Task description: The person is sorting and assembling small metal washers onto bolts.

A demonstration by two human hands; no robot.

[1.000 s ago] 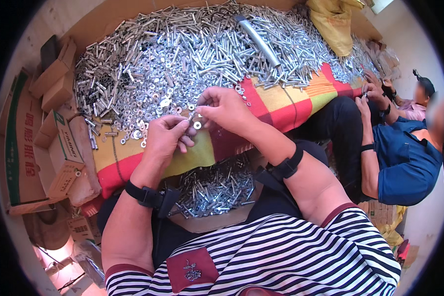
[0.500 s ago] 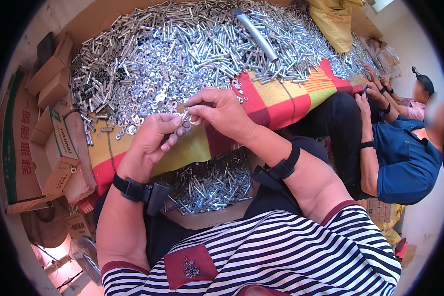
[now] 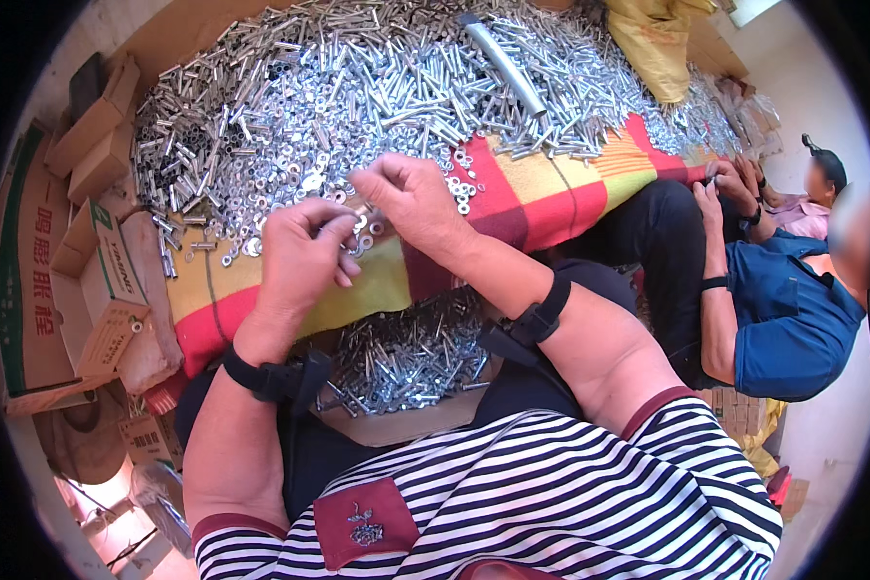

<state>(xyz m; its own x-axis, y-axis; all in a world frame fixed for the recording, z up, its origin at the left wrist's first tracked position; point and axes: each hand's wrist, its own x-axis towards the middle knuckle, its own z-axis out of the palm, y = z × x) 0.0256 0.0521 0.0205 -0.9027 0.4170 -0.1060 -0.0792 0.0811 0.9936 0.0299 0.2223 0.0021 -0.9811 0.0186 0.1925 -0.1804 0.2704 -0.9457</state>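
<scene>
Over the near edge of a heap of metal parts, my left hand [image 3: 304, 249] is closed, thumb against curled fingers. What it holds, if anything, is too small and hidden to make out. A few silver washers [image 3: 365, 240] show right beside its fingertips, and whether they are held or lie on the blanket is unclear. Just to the right and slightly farther away, my right hand [image 3: 414, 201] is bent with its fingers curled in, and its fingertips are partly hidden. Loose washers and nuts [image 3: 309, 145] lie in front of both hands, with metal sleeves and bolts [image 3: 411, 87] behind them.
A checkered blanket [image 3: 561, 188] lies under the heap. Between my knees stands a box of bolts [image 3: 406, 362]. A metal channel piece [image 3: 507, 68] rests on the heap. Cardboard boxes [image 3: 106, 280] stand at left, a yellow sack [image 3: 652, 48] far right. Co-workers [image 3: 778, 300] sit at right.
My hands have drawn slightly apart and moved a little farther away, the right one upward from the left fingertips. More small washers show on the red blanket beside my right hand.
</scene>
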